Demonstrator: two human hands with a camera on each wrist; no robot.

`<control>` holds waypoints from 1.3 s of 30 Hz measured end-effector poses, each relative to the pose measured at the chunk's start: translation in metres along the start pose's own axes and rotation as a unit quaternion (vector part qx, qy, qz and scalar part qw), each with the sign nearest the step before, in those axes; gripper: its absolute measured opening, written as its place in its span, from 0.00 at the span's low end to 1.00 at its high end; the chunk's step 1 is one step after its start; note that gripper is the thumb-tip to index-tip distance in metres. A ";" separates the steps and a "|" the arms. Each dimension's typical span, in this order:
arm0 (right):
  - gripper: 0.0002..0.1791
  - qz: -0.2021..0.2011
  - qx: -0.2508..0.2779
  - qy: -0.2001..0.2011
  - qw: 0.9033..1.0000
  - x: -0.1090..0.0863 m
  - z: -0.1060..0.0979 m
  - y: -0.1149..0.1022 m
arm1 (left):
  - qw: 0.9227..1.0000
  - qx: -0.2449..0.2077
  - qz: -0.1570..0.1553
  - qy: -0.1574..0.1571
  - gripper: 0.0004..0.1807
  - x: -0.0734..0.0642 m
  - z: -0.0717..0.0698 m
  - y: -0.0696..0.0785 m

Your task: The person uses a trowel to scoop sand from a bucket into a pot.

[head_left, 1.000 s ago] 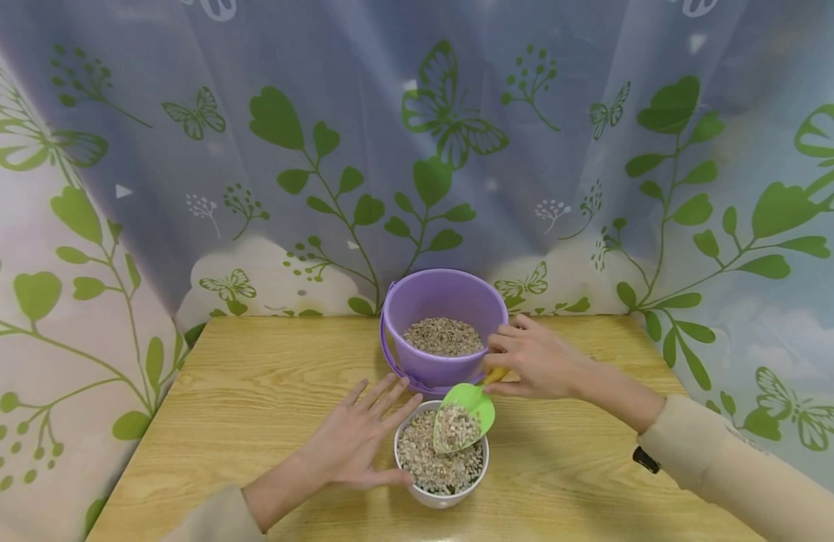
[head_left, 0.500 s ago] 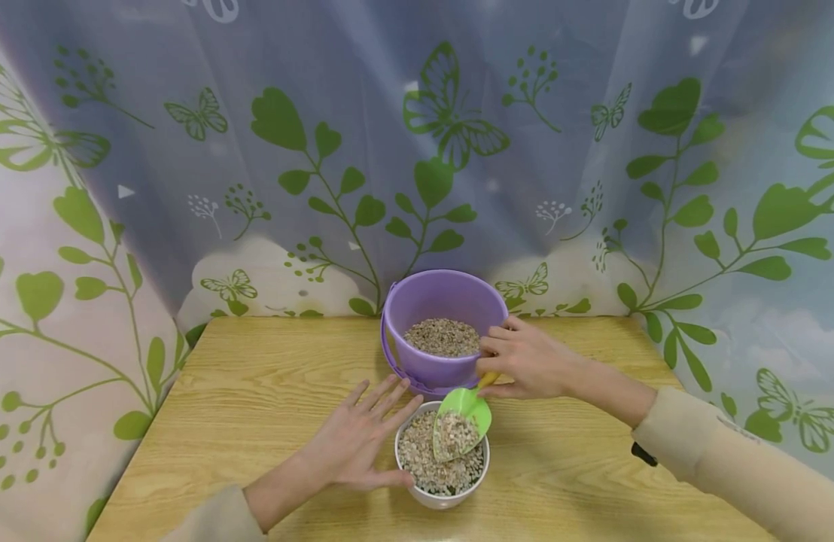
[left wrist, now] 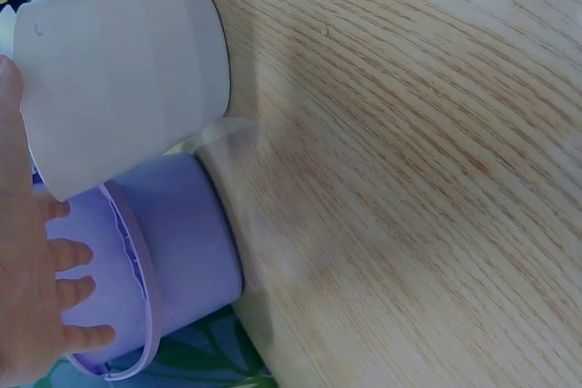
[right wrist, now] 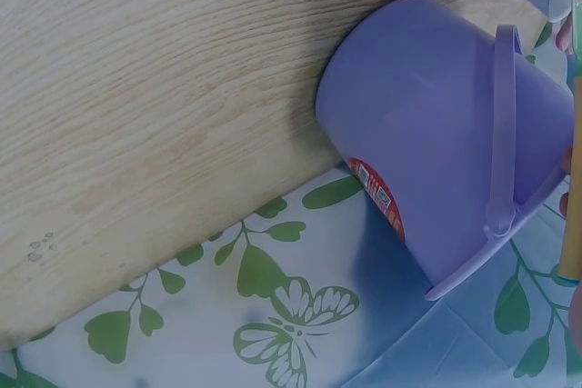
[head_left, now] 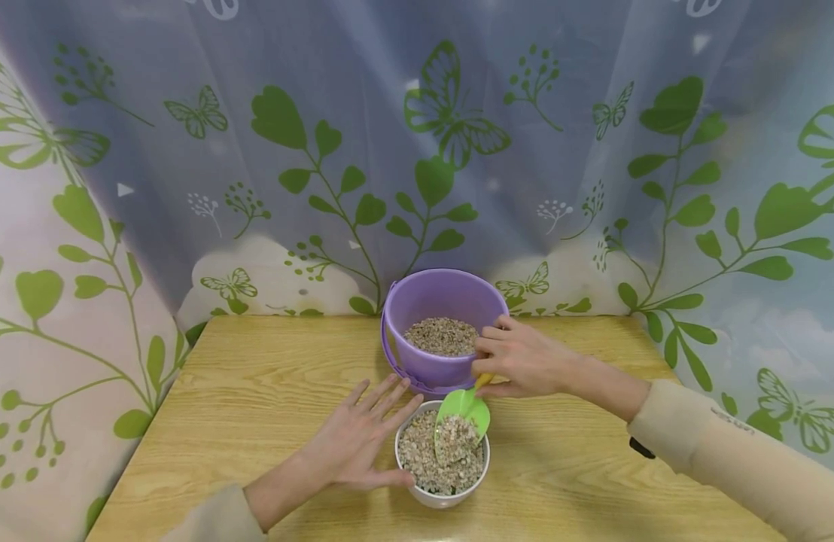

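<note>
My right hand (head_left: pixel 525 357) grips the yellow handle of a toy shovel (head_left: pixel 473 406) with a green blade. The tilted blade carries pale grains over a white pot (head_left: pixel 439 500), which is filled near its rim with similar grains (head_left: pixel 413 455). To the pot's left, my left hand (head_left: pixel 356 436) has its fingers spread, the thumb at the rim. In the left wrist view, that hand (left wrist: pixel 27 270) is beside the pot (left wrist: pixel 127 79). Behind the pot stands a purple bucket (head_left: pixel 427 367) holding browner grains (head_left: pixel 440 336). In the right wrist view, only the shovel's handle (right wrist: pixel 573 197) shows clearly.
The wood-grain table (head_left: pixel 268 369) carries the pot and bucket. A curtain (head_left: pixel 308 248) printed with leaves and butterflies hangs behind and at both sides. The bucket's handle (right wrist: pixel 503 134) hangs down its side.
My right hand has shifted slightly left and the shovel's tip has gone a little lower over the pot. Grains lie closer to the blade's tip. My left hand has not moved.
</note>
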State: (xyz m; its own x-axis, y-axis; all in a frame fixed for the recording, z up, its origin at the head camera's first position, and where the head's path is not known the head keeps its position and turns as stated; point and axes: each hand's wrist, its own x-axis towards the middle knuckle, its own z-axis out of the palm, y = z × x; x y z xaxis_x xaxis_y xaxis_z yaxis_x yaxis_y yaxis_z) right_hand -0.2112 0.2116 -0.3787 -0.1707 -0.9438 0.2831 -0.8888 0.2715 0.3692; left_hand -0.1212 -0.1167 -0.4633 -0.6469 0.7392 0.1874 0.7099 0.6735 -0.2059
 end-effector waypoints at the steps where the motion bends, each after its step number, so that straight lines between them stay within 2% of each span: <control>1: 0.19 -0.001 -0.001 0.001 1.000 0.000 0.000 0.000 | 1.000 0.001 0.000 0.001 0.60 0.000 0.000 0.000; 14: 0.19 -0.013 -0.017 0.007 1.000 0.004 -0.003 0.003 | 1.000 0.000 -0.001 0.002 0.60 0.000 0.000 0.001; 24: 0.18 -0.016 -0.023 -0.003 1.000 0.010 -0.009 -0.002 | 1.000 -0.001 -0.002 -0.003 0.60 0.000 0.001 0.001; 39: 0.20 -0.023 -0.040 0.014 0.999 0.010 -0.011 -0.004 | 1.000 -0.009 0.000 -0.002 0.60 0.000 -0.001 0.001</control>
State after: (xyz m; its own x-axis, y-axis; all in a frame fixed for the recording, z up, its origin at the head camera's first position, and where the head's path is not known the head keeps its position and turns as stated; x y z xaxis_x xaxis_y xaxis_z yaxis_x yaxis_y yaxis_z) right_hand -0.2047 0.2029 -0.3674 -0.1179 -0.9504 0.2877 -0.8582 0.2433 0.4520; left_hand -0.1201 -0.1161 -0.4622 -0.6483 0.7391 0.1829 0.7147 0.6735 -0.1887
